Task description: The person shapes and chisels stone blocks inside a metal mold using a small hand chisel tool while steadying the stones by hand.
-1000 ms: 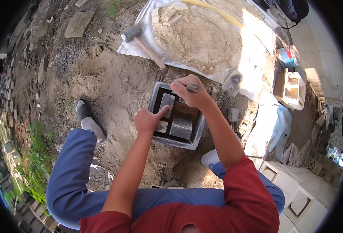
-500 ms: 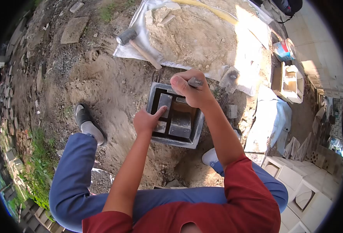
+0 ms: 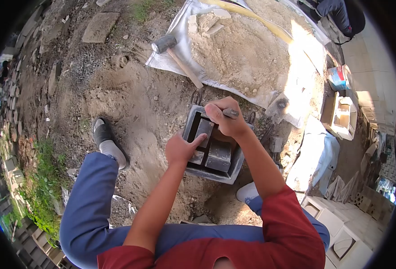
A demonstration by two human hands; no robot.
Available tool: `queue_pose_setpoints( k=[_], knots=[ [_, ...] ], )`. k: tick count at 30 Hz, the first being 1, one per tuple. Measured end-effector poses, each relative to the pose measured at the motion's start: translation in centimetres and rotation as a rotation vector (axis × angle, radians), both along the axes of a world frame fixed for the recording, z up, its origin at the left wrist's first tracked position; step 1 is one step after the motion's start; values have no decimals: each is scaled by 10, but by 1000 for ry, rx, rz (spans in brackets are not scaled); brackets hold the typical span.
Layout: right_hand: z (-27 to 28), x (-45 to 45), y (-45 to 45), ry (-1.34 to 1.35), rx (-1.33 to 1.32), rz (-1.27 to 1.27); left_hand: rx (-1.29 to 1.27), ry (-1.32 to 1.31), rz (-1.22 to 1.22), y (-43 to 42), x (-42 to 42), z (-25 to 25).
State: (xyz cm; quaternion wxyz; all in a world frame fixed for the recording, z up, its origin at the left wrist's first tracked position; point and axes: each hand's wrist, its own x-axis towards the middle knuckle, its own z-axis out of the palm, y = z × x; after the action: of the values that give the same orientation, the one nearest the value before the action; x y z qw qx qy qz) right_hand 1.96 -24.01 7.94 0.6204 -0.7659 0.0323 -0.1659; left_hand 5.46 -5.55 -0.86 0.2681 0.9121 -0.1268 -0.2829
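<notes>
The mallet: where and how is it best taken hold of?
Probably by the free end of the handle, coming from the side of the mould: it is long and slim, lies uncovered and points toward the mould, with the thick head at the far end.

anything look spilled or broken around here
Nothing looks clearly wrong. At most, the mallet lies slantwise over the white sheet, and jagged pale chunks sit on the heap of loose dirt, like broken pieces.

Outdoor dirt-ground masonry work yard (image 3: 135, 107)
</notes>
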Motion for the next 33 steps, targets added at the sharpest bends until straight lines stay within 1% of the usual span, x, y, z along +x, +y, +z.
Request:
queue_pose_setpoints(
  k=[1,2,3,4,6,8,10,11,12,14,15,16,18,19,22,23,26,30,32,33],
  knots=[
    [4,-4,4,24,15,-73,9,23,-16,4,-3,2],
    [12,-7,-1,47,43,-29,11,33,-24,3,-1,4],
    [32,-5,-3,71,71,14,0,32,-13,3,-1,5],
    [28,-5,-2,77,84,32,13,38,5,5,-1,7],
    [14,-4,-1,7,93,10,8,116,-11,4,2,11],
    [-22,7,7,-100,-27,-116,-2,84,-17,5,2,7],
    [-9,8,1,112,142,33,-6,94,-11,6,0,5],
    [-3,4,5,143,172,-12,1,101,-22,10,-7,4],
    [7,4,2,130,162,-8,-2,77,-25,7,-4,4],
    [19,-5,4,-66,89,68,7,56,-16,6,-2,1],
    [3,-7,7,-65,96,66,-4,58,-12,6,-2,0],
    [-27,-7,10,-85,45,-15,-18,59,-14,6,-2,1],
    [-28,1,7,-121,-24,-95,-19,36,-20,3,-1,3],
    [-24,0,6,13,97,-120,-8,29,-29,6,-3,3],
    [-2,-4,-7,118,130,79,35,13,-32,3,-2,7],
    [-9,-8,-4,130,106,40,-13,41,-23,5,-2,9],
    [-45,-13,5,-45,38,-118,-2,28,-16,5,-4,5],
    [-11,-21,-1,109,19,-145,66,35,-35,4,-3,5],
    [-27,-29,-6,96,254,-36,71,59,-25,7,-5,8],
    [-22,-28,-3,55,224,-31,61,67,-24,5,-3,10]
  ],
)
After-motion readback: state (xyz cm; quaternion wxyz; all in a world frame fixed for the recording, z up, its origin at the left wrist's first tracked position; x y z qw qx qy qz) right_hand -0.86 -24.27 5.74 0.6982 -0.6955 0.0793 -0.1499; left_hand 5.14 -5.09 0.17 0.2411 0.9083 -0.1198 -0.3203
